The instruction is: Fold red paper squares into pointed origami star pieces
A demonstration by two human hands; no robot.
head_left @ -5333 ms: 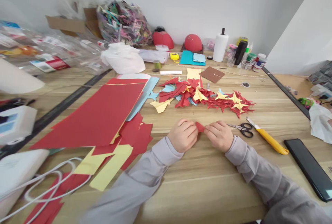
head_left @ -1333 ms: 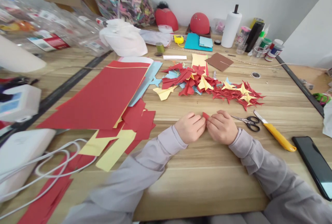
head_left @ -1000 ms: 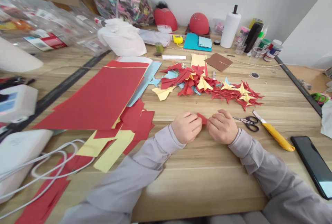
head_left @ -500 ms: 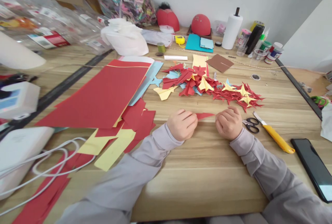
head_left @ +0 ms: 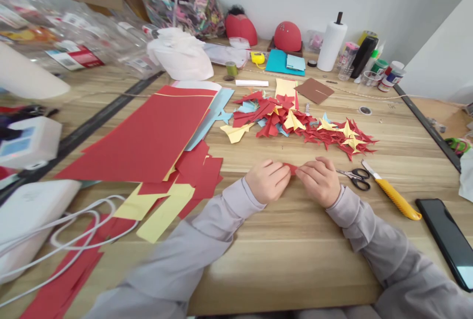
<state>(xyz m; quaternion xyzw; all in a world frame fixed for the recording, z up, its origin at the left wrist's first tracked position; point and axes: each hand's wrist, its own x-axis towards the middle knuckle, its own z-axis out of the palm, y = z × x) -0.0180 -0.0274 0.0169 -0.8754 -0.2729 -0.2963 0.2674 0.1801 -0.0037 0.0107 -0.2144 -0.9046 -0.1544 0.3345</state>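
A small piece of folded red paper (head_left: 290, 167) lies between my two hands above the tabletop, mostly covered by fingers. My left hand (head_left: 269, 180) is closed on its left part. From the other side, my right hand (head_left: 319, 180) grips it with bent fingers, the fingertips nearly meeting those of the left. Just beyond the hands spreads a heap of folded paper shapes (head_left: 284, 117), mainly red with some yellow and blue. Black-handled scissors (head_left: 359, 179) lie right of my right hand, beside a yellow utility knife (head_left: 397, 197).
Large red sheets (head_left: 148, 134) and cut red and yellow strips (head_left: 166, 213) cover the left side. A white cable (head_left: 99, 220) loops at the front left. A phone (head_left: 445, 240) lies at the right. Bottles and jars (head_left: 391, 77) stand at the back right.
My right hand has moved left toward my left hand, its fingers now on the red paper. Less of the paper shows, and its pointed right end is now covered.
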